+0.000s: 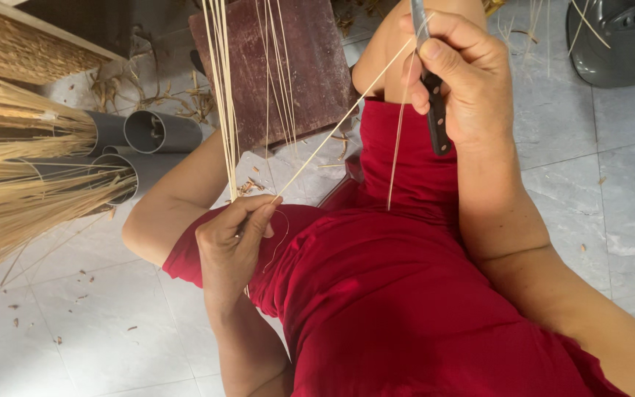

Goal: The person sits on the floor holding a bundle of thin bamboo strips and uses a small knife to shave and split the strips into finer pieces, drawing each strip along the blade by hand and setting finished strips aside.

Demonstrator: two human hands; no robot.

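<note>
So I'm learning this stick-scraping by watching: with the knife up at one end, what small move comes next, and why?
Probably draw the knife a little further along the thin stick. The right hand presses the stick against the blade with the thumb, the left hand pinches its lower end taut, and a fine shaving already hangs from the blade.

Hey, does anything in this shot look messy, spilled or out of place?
Yes. Dry shavings and small chips litter the grey tiled floor, mostly beside the grey pipes and near the wooden board. Otherwise nothing looks damaged: the right hand grips a knife, and the left hand pinches a thin strip.
</note>
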